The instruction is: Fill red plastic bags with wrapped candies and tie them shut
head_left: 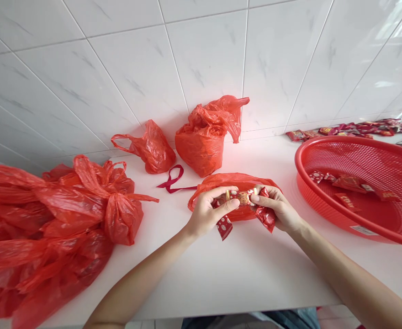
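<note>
In front of me, above the white table, my left hand (214,210) pinches several small red wrapped candies, one patterned with pale dots (224,227). My right hand (281,208) is closed on shiny red wrapped candies (266,214). Between the two thumbs, both hands touch a red candy with a round gold emblem (244,197). Just behind and below the hands lies a red plastic bag (228,179) with its mouth spread. A dark red ribbon (177,180) rests at its left side.
At the right stands a red mesh basket (307,196) with several wrapped packets inside. More packets (358,129) line the wall behind it. Two filled red bags (201,146) stand against the tiles. A big heap of knotted red bags (67,219) covers the table's left side.
</note>
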The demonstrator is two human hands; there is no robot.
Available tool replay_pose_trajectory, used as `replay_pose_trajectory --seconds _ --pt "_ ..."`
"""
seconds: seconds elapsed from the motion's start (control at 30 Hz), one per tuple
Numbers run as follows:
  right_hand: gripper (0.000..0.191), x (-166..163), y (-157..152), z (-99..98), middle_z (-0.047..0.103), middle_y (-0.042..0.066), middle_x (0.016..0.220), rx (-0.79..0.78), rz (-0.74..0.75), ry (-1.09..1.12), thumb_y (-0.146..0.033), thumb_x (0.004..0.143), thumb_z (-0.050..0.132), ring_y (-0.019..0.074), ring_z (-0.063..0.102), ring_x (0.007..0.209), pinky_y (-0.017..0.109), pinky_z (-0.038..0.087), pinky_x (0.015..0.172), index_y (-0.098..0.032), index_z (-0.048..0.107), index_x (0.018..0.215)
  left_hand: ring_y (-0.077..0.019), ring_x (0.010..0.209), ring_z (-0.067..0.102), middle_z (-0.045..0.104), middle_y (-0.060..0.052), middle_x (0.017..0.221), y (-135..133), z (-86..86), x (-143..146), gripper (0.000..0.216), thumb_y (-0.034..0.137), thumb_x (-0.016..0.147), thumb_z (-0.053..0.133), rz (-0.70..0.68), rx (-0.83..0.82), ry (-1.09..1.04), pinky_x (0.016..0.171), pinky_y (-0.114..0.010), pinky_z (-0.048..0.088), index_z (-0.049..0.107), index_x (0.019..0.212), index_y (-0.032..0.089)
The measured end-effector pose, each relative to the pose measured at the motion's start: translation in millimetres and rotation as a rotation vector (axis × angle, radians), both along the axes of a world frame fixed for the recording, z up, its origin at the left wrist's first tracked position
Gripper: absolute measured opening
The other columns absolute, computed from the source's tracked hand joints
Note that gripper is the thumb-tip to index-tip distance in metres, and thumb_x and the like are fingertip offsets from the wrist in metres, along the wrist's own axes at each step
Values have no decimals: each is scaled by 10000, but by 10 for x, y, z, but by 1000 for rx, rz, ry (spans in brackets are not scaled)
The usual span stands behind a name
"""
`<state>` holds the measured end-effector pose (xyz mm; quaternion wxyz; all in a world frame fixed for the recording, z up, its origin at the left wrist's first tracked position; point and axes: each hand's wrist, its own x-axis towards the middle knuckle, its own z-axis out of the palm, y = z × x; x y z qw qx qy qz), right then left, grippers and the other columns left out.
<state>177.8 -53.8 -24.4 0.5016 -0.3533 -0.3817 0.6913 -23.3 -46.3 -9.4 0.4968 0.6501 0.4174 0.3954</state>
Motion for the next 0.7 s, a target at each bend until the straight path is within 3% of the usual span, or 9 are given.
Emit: replay_pose_trajectory --seconds 0.43,0.7 --pt "403 1 -3 -13 566 -26 555 -1 -36 -42 -411 588 925 88 447 488 228 391 455 -192 586 574 -121 554 569 617 24 633 -7 18 -12 421 413 775 757 5 -10 5 542 -246 471 735 1125 180" --pt "389 0 0 -5 589 -14 564 -14 -32 -54 -410 588 915 97 449 485 245 382 456 -197 591 563 -109 533 534 645 4 664 -18 34 -10 416 411 786 763 16 -20 21 485 -231 443 748 1136 186"
